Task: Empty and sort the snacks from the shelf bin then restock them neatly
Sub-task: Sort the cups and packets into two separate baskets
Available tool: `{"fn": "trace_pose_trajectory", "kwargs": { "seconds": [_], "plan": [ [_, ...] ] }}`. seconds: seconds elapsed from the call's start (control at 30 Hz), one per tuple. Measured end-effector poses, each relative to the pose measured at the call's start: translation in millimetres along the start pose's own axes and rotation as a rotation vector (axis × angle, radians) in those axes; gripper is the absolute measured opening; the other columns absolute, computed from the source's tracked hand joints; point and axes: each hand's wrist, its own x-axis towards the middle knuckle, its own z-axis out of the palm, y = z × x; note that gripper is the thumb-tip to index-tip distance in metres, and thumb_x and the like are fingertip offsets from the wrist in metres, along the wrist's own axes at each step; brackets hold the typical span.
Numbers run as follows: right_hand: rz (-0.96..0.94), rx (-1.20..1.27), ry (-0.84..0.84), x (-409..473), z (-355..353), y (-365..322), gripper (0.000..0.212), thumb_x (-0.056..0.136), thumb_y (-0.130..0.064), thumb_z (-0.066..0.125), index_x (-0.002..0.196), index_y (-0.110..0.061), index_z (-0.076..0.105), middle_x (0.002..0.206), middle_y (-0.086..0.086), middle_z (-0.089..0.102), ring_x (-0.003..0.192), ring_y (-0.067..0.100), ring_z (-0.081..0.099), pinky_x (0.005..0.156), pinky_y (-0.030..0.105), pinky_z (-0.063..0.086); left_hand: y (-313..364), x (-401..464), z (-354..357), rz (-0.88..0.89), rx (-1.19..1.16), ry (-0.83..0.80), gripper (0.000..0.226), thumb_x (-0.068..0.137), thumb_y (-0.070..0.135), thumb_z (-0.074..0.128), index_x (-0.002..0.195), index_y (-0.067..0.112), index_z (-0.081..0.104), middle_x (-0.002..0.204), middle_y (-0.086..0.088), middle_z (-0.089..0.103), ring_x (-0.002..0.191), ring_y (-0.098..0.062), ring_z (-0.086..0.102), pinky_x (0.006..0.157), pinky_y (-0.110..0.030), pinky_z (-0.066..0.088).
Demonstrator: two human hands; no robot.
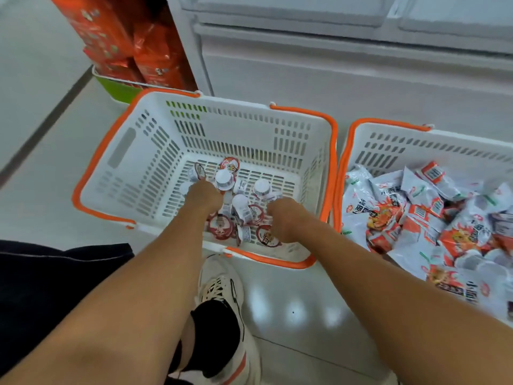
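A white basket with orange handles (144, 173) stands on the floor in front of me. Several small white snack cups with red-rimmed lids (241, 209) lie jumbled on its bottom. Both my arms reach down into it. My left hand (204, 197) is down among the cups at the left of the pile, fingers curled under and hidden from me. My right hand (283, 215) is at the right of the pile, its fingers also hidden, over a red-lidded cup (266, 236). A second basket (388, 140) to the right holds several white and orange snack packets (422, 218).
Orange packages (133, 43) stand in a green bin (119, 91) at the back left. A white cabinet (333, 65) runs behind both baskets. My shoe (222, 290) is on the glossy floor just in front of the left basket.
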Motion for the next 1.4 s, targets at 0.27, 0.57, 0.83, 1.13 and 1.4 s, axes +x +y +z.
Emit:
{"fn": "trace_pose_trajectory", "kwargs": {
  "seconds": [0.27,0.57,0.83,1.13,1.4],
  "plan": [
    [-0.008,0.689,0.633,-88.5,-128.2,111.2,0.014,0.088,0.000,0.064,0.089,-0.012,0.071,0.085,0.009,0.071,0.071,0.020,0.071,0.068,0.039,0.061,133.7,-39.4,-36.0,0.511,-0.597,0.469,0.015,0.095,0.026,0.059,0.098,0.016,0.069,0.095,0.003,0.069,0.084,-0.013,0.063,0.069,-0.020,0.047],
    [0.579,0.073,-0.017,-187.8,-56.4,302.6,0.047,0.078,-0.028,0.081,0.119,-0.010,0.066,0.117,0.012,0.067,0.106,0.028,0.062,0.084,0.030,0.047,314.6,-171.0,80.6,1.227,-0.132,-0.282,0.045,0.087,0.033,0.074,0.125,0.013,0.063,0.125,-0.008,0.063,0.114,-0.023,0.059,0.096,-0.030,0.045],
    [0.508,0.151,0.079,-185.8,-6.0,330.8,0.054,0.088,-0.025,0.067,0.139,-0.018,0.050,0.131,0.008,0.061,0.118,0.029,0.058,0.084,0.028,0.042,325.1,-186.8,156.5,1.312,0.542,-0.440,0.037,0.091,0.041,0.066,0.122,0.023,0.060,0.107,-0.007,0.064,0.100,-0.029,0.059,0.078,-0.038,0.050],
    [0.598,0.800,-0.046,-202.5,-8.4,337.0,0.059,0.086,-0.010,0.069,0.136,-0.030,0.045,0.135,0.005,0.039,0.102,0.045,0.060,0.061,0.050,0.061,327.1,-162.6,118.1,0.898,1.212,-0.367,0.042,0.084,0.034,0.075,0.116,0.012,0.061,0.111,-0.002,0.060,0.102,-0.025,0.061,0.087,-0.037,0.053],
    [0.402,1.268,0.416,-162.8,-32.1,295.7,0.013,0.089,-0.008,0.071,0.098,-0.009,0.062,0.103,0.021,0.068,0.083,0.031,0.070,0.073,0.046,0.062,342.8,-149.6,59.6,0.897,0.393,-0.496,0.059,0.064,0.052,0.088,0.109,0.023,0.062,0.106,0.008,0.060,0.097,-0.015,0.059,0.086,-0.034,0.052]
  ]
}}
